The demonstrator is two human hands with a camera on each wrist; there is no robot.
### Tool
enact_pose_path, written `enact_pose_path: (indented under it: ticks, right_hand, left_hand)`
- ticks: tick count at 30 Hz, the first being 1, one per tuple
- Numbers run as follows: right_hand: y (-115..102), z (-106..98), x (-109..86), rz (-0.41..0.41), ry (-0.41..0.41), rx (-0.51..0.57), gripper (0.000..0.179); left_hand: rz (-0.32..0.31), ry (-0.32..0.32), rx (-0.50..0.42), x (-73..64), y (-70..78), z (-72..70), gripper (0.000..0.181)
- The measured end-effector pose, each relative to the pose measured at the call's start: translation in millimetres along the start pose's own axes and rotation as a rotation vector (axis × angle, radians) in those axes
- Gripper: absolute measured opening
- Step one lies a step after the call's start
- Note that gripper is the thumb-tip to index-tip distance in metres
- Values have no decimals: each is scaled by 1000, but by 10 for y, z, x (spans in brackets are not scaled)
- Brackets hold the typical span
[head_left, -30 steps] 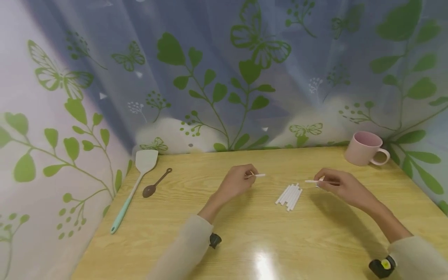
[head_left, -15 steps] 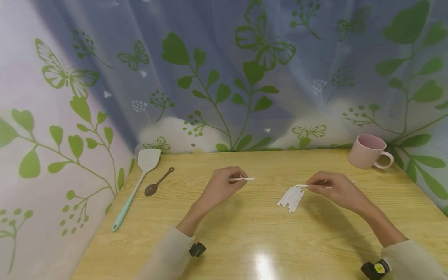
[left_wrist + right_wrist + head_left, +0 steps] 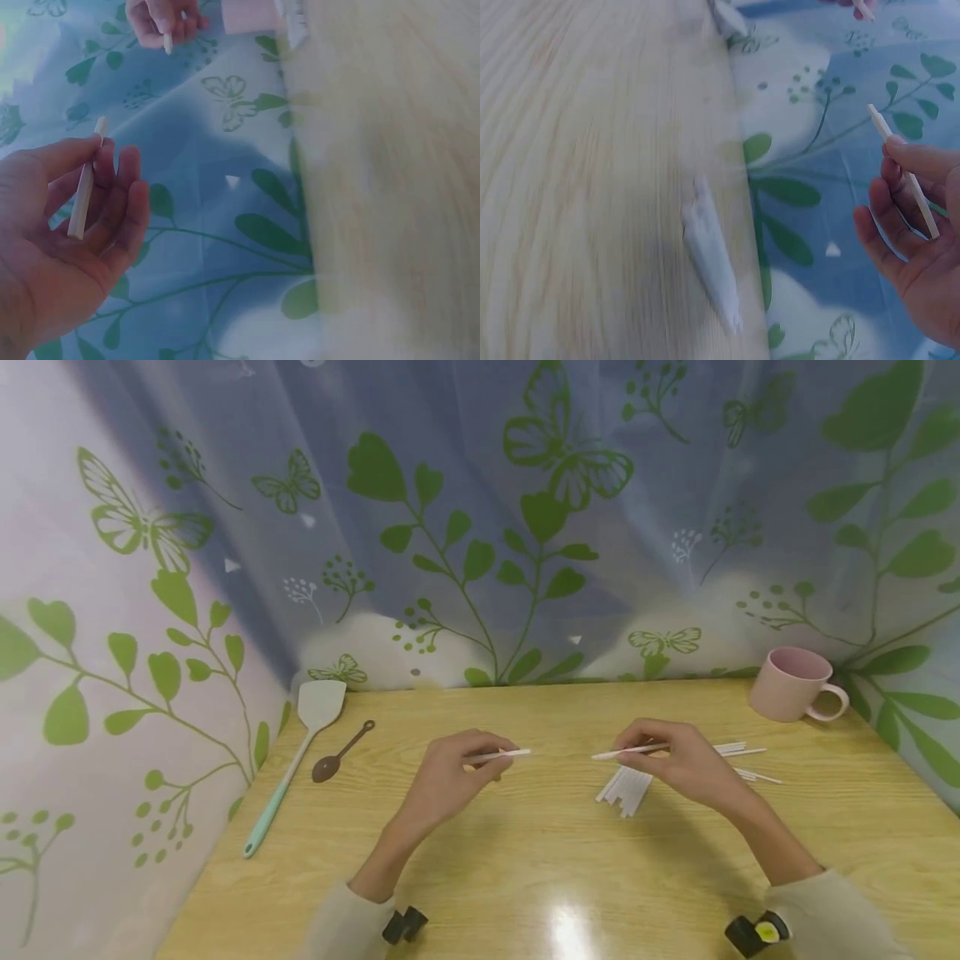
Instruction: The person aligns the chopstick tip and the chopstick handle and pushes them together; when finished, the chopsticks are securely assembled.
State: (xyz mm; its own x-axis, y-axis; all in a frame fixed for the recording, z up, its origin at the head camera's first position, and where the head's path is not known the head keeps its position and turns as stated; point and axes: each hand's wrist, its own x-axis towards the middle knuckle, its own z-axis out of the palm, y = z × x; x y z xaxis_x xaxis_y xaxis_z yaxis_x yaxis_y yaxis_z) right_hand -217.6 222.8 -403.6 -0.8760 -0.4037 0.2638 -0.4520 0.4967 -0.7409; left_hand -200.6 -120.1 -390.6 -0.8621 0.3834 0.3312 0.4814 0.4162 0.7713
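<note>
Stick (image 3: 86,184) pinched, the left hand (image 3: 450,777) had drifted left; the right hand (image 3: 675,760), pinching another stick (image 3: 916,190), had swung left near the pile (image 3: 628,792), revealing loose sticks (image 3: 742,752); neither was set down yet

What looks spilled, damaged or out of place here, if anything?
Nothing stands out as wrong: I see no spill or breakage, and the pink mug stands upright. Slightly untidy, the pile of white sticks, partly hidden by the right hand, has uneven ends.
</note>
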Motion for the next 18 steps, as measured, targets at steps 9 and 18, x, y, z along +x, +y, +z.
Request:
enact_pose_path:
  ticks: [9,18]
  right_hand:
    - [-188,276,88,-56,27,164,7]
    - [-340,398,192,-15,62,236,5]
  left_hand:
    - [4,18,-75,-38,64,27,16]
    - [-34,41,-146,-8,77,73,16]
